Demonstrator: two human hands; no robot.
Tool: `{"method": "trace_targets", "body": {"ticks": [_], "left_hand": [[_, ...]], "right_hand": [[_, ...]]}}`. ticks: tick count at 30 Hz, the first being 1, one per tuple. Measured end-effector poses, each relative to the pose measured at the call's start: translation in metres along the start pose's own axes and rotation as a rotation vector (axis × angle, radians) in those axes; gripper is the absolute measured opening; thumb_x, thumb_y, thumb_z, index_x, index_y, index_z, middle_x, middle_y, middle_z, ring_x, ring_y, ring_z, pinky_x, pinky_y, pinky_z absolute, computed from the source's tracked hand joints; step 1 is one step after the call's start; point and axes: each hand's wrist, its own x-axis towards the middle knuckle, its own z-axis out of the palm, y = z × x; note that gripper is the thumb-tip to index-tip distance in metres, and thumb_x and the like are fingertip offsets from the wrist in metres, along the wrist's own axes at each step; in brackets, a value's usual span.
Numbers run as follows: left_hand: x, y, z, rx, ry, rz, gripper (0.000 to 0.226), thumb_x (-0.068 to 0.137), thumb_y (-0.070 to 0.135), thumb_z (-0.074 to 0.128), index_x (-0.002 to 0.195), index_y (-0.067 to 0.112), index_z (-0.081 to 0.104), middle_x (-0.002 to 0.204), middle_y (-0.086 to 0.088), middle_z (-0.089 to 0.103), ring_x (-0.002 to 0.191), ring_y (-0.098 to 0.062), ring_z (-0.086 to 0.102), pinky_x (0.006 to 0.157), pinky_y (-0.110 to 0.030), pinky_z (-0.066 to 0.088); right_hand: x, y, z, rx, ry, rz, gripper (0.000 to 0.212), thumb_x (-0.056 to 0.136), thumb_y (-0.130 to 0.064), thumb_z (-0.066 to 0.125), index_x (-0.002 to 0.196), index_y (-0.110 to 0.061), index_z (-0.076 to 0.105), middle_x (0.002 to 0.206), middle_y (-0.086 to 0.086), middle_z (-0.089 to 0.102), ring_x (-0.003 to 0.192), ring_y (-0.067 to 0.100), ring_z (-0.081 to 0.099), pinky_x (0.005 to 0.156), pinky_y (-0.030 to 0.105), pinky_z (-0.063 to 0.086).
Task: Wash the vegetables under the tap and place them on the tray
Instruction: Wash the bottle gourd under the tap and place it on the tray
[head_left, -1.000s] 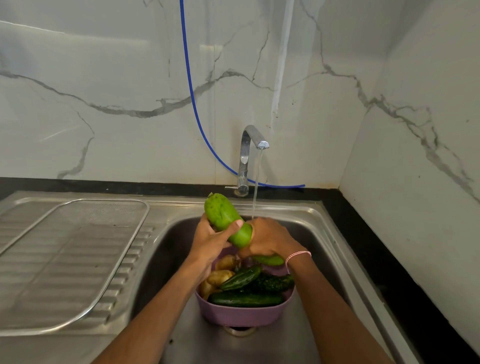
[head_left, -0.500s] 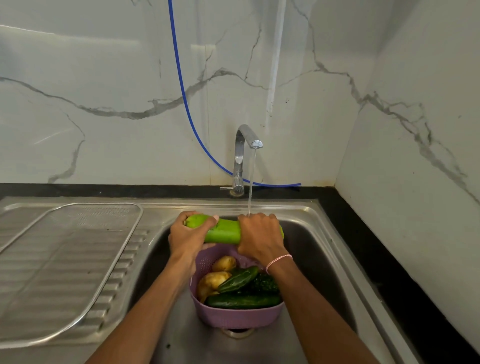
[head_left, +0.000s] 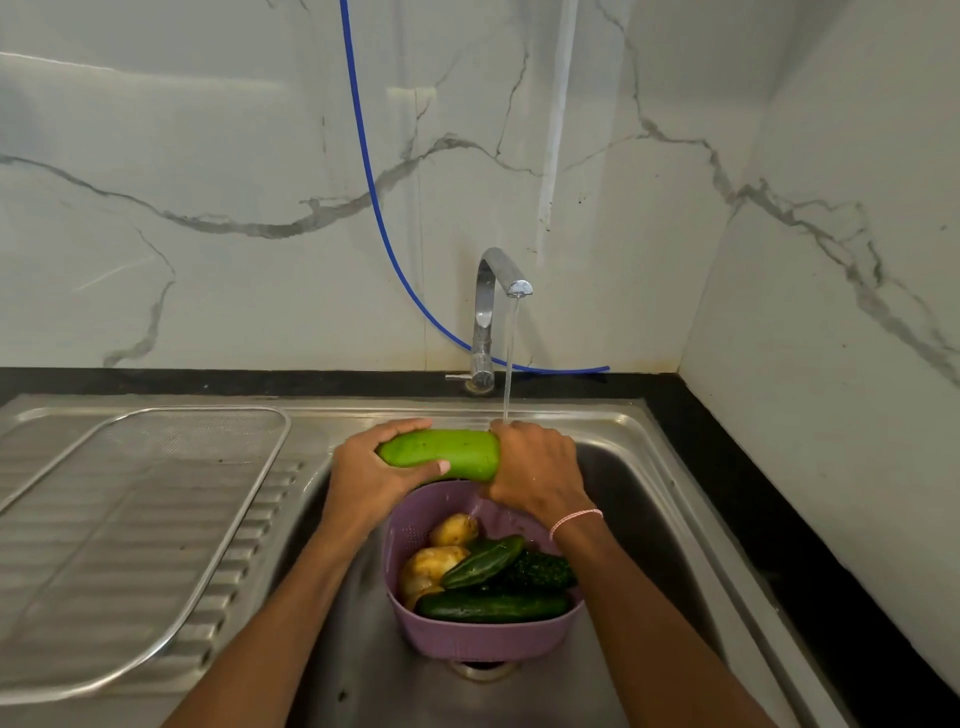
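We've got both hands on one light green gourd (head_left: 447, 452), held level just above the far rim of the purple colander (head_left: 467, 642).

- Left hand (head_left: 371, 480): grasping the gourd's left end, fingers curled over the top, thumb laid across the near side.
- Right hand (head_left: 537, 470): wrapped round the gourd's right end with the back of the hand toward us. That end is hidden under the hand. There is a pink thread bracelet (head_left: 574, 518) on the wrist.
- Water stream (head_left: 509, 364): falls from the tap (head_left: 491, 291) and lands right at the right hand's far knuckles, where the hand meets the gourd. The tap stands just beyond the right hand, at the back edge of the sink (head_left: 639, 519).
- Colander: below the hands and nearer to us, between the two forearms, sitting in the basin over the drain (head_left: 480, 670).
- In the colander:
  - Two potatoes (head_left: 453, 530) lie on the left hand's side.
  - A dark cucumber (head_left: 491, 605) lies along the near wall.
  - A second cucumber (head_left: 483, 562) is tilted above the first.
  - A bumpy bitter gourd (head_left: 543, 570) sits under the right wrist.
- Mesh tray (head_left: 156, 493): lying flat on the ridged draining board, well out to the left of the left hand.
- Blue hose (head_left: 374, 197): runs down the marble wall beyond the left hand and passes behind the tap, toward the right hand's side.
- Black counter strip (head_left: 737, 493): runs past the right hand along the sink's outer edge.
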Motion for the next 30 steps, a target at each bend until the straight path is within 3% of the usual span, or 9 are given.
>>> {"method": "trace_targets", "body": {"ticks": [3,7,11,15,18,20,24,27,30], "left_hand": [[-0.003,0.007,-0.004,0.578,0.025,0.072,0.082,0.054,0.067,0.092,0.129,0.040,0.069,0.114,0.008,0.075,0.103,-0.018,0.070,0.087,-0.035,0.056],[-0.006,0.008,0.004,0.985,0.061,0.229,0.067,0.064,0.060,0.086,0.121,0.031,0.065,0.103,0.000,0.072,0.094,-0.029,0.068,0.070,-0.039,0.054],[-0.004,-0.003,0.007,1.054,0.057,0.254,0.064,0.060,0.054,0.091,0.112,0.027,0.064,0.095,0.000,0.068,0.083,-0.030,0.066,0.062,-0.041,0.053],[-0.001,-0.005,0.004,1.068,0.103,0.380,0.066,0.062,0.050,0.092,0.117,0.031,0.061,0.104,0.005,0.064,0.091,-0.026,0.061,0.073,-0.042,0.051],[-0.004,-0.003,0.006,1.065,0.104,0.385,0.068,0.062,0.041,0.093,0.119,0.031,0.058,0.109,0.005,0.063,0.095,-0.026,0.059,0.079,-0.042,0.049],[-0.006,-0.005,0.009,1.051,0.085,0.328,0.067,0.062,0.039,0.093,0.119,0.030,0.058,0.108,0.003,0.065,0.094,-0.026,0.061,0.079,-0.042,0.051],[-0.009,-0.008,0.023,1.051,-0.005,0.328,0.070,0.054,0.020,0.092,0.116,0.023,0.061,0.100,-0.002,0.069,0.087,-0.030,0.067,0.079,-0.042,0.054],[-0.010,-0.009,0.031,0.981,-0.053,0.360,0.074,0.060,0.030,0.093,0.124,0.019,0.057,0.109,-0.005,0.068,0.095,-0.030,0.066,0.087,-0.044,0.053],[-0.008,-0.011,0.026,0.990,-0.010,0.414,0.063,0.073,0.039,0.085,0.125,0.020,0.056,0.109,-0.003,0.063,0.095,-0.027,0.060,0.084,-0.043,0.049]], "right_hand": [[-0.004,-0.005,0.001,-0.108,0.156,-0.028,0.061,0.079,-0.043,0.079,0.132,-0.022,0.056,0.121,0.006,0.069,0.106,0.032,0.067,0.087,0.044,0.052],[-0.004,-0.017,-0.001,-0.233,0.257,-0.094,0.064,0.072,-0.039,0.086,0.127,-0.017,0.062,0.116,0.010,0.071,0.103,0.035,0.068,0.084,0.047,0.054],[0.004,-0.017,-0.010,-0.111,0.093,-0.107,0.063,0.076,-0.045,0.084,0.130,-0.023,0.060,0.118,0.007,0.070,0.107,0.032,0.066,0.090,0.044,0.052],[0.015,0.006,-0.022,0.252,-0.286,-0.038,0.061,0.070,-0.046,0.092,0.122,-0.026,0.068,0.110,0.004,0.072,0.100,0.027,0.066,0.087,0.036,0.053],[0.016,0.017,-0.024,0.501,-0.400,0.026,0.057,0.067,-0.036,0.097,0.115,-0.021,0.071,0.106,0.003,0.072,0.097,0.025,0.068,0.084,0.037,0.058],[0.016,0.015,-0.023,0.454,-0.372,0.011,0.059,0.066,-0.037,0.097,0.117,-0.022,0.070,0.105,0.002,0.071,0.096,0.024,0.067,0.080,0.034,0.056],[0.010,-0.006,-0.022,0.098,-0.100,-0.157,0.059,0.069,-0.047,0.088,0.120,-0.027,0.065,0.111,0.004,0.071,0.100,0.028,0.066,0.081,0.034,0.047],[0.003,-0.025,-0.016,-0.027,0.052,-0.250,0.067,0.073,-0.043,0.086,0.131,-0.024,0.057,0.123,0.005,0.065,0.109,0.029,0.062,0.090,0.043,0.050],[0.003,-0.028,-0.013,0.064,0.066,-0.203,0.063,0.072,-0.039,0.086,0.128,-0.024,0.059,0.120,0.004,0.065,0.108,0.029,0.063,0.090,0.043,0.051]]}}
